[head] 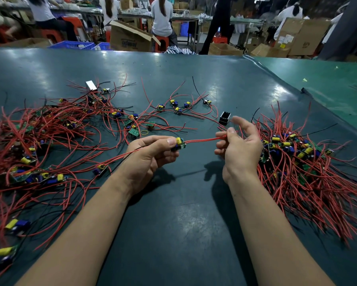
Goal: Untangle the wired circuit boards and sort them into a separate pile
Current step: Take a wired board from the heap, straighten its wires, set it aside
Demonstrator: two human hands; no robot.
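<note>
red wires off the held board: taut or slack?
Taut: red wires run straight from the board in the left hand to the right hand's pinch.

Left hand (pixel 150 153) pinches one circuit board (pixel 179 143) by thumb and fingers, above the dark green table (pixel 173 213). Its red wires (pixel 204 139) run taut to the right hand (pixel 238 149), pinched between thumb and forefinger, other fingers loosely spread. Tangled pile (pixel 39 141) of boards and red wire on the left, denser pile (pixel 301 162) just right of the right hand. Small black box (pixel 225 118) beyond the hands.
</note>
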